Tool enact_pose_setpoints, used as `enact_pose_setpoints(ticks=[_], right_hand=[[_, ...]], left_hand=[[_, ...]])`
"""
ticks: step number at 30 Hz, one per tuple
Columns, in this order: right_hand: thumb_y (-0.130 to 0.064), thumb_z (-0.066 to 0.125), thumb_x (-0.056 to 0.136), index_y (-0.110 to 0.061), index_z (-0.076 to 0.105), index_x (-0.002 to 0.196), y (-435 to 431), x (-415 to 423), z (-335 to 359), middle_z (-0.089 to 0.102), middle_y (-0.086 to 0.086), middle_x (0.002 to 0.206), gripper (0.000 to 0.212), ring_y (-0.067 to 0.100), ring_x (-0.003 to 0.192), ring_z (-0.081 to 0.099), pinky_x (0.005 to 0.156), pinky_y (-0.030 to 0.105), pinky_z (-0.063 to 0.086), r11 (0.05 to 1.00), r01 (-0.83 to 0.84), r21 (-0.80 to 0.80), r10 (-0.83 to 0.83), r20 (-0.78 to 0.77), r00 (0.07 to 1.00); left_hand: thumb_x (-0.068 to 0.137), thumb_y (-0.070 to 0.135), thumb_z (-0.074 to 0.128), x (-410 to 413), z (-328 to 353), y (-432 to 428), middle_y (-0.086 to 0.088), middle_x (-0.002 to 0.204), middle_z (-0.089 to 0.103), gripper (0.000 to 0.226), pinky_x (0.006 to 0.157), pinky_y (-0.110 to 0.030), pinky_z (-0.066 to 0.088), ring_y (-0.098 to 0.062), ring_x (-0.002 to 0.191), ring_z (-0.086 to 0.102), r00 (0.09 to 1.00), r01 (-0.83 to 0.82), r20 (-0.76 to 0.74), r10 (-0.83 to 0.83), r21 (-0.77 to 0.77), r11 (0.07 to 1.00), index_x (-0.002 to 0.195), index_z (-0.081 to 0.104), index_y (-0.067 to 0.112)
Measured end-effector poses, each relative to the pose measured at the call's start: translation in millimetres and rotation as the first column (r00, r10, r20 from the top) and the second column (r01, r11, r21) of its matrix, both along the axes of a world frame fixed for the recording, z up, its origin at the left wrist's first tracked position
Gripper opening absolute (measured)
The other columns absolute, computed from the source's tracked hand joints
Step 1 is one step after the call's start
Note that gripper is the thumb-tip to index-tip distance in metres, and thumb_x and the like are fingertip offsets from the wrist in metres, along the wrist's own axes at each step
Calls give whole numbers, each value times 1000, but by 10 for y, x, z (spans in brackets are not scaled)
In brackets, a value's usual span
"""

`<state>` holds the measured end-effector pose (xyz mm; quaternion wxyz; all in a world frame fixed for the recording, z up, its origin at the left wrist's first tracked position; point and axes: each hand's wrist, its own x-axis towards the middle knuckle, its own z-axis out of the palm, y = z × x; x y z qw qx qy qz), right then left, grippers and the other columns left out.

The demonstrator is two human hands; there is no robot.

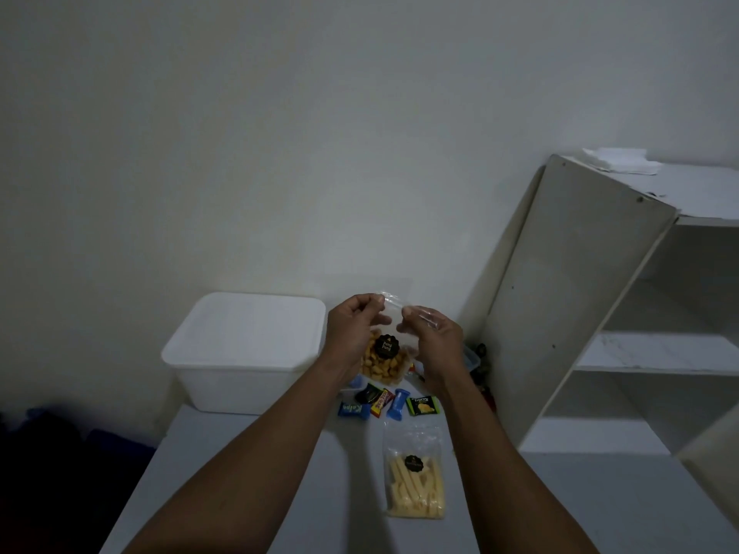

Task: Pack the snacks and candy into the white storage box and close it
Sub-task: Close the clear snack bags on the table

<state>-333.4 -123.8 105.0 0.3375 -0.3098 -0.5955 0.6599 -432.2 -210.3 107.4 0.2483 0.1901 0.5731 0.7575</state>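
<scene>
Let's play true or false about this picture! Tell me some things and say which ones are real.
1. The left hand and right hand pinch the clear plastic bag of golden puffed snacks at its top. True.
2. The white plastic storage box is open. False: its lid is on.
3. The clear bag of pale yellow sticks is in the box. False: it lies on the grey table.
4. Small wrapped candies lie on the table. True.
5. The white shelf unit stands left of the box. False: it stands to the right.
</scene>
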Motion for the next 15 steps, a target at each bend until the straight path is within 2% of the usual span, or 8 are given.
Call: enact_pose_setpoints(ticks=[2,4,7,12,15], right_hand=[[-22,74,85,-16,75,88,77,35,34,75,7,85,6,18,86,69,74,36,55,991,-61,122,52,75,996],[-19,76,82,-12,77,86,146,50,83,76,7,84,8,17,83,70,75,32,56,956,-149,253,117,139,983],[-19,74,85,-7,76,88,185,4,135,75,8,83,12,15,80,68,80,37,56,899,-210,384,138,205,969],[-20,69,90,-12,73,82,209,-58,69,72,11,81,12,16,74,61,77,47,53,869,-212,447,121,222,967],[-20,70,89,-11,73,82,186,-75,68,73,8,78,12,17,74,65,76,46,54,861,-206,465,118,212,970]], left_hand=[[93,21,64,-43,-9,-19,3,83,70,8,83,-40,53,-15,76,67,996,-6,-91,1,-53,999,90,70,17],[94,21,62,-64,-10,-38,3,84,70,10,77,-35,52,-11,74,66,978,3,-208,-30,-126,992,90,69,16],[94,21,61,-42,-11,-24,0,88,72,11,69,-25,48,-8,72,67,959,7,-279,-55,-170,985,91,70,15],[91,20,66,-64,9,-43,-1,89,73,9,67,-21,48,-7,73,69,959,29,-274,-73,-161,987,93,72,14],[89,16,68,-68,21,-58,1,85,73,6,63,-17,48,-7,72,67,945,57,-307,-111,-178,982,91,74,16]])
